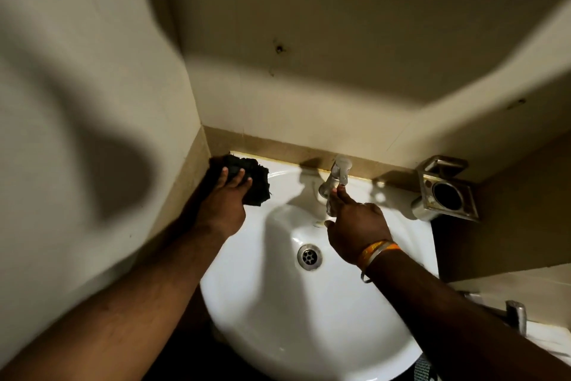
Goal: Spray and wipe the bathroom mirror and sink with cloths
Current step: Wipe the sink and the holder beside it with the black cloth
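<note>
A white oval sink (262, 303) fills the lower middle of the head view, with a metal drain (309, 256) in its bowl. My left hand (227, 198) presses a dark crumpled cloth (256, 181) flat onto the sink's back left corner, by the wall. My right hand (355, 226) reaches over the bowl, its fingertips touching the chrome tap (335, 180) at the back rim; an orange band and a metal bangle circle that wrist. The mirror is out of view apart from a pale edge at the top right.
A square metal soap holder (445, 192) is fixed to the wall right of the tap. Beige tiled walls close in on the left and behind. A second metal fitting (517, 312) stands on a white surface at the lower right.
</note>
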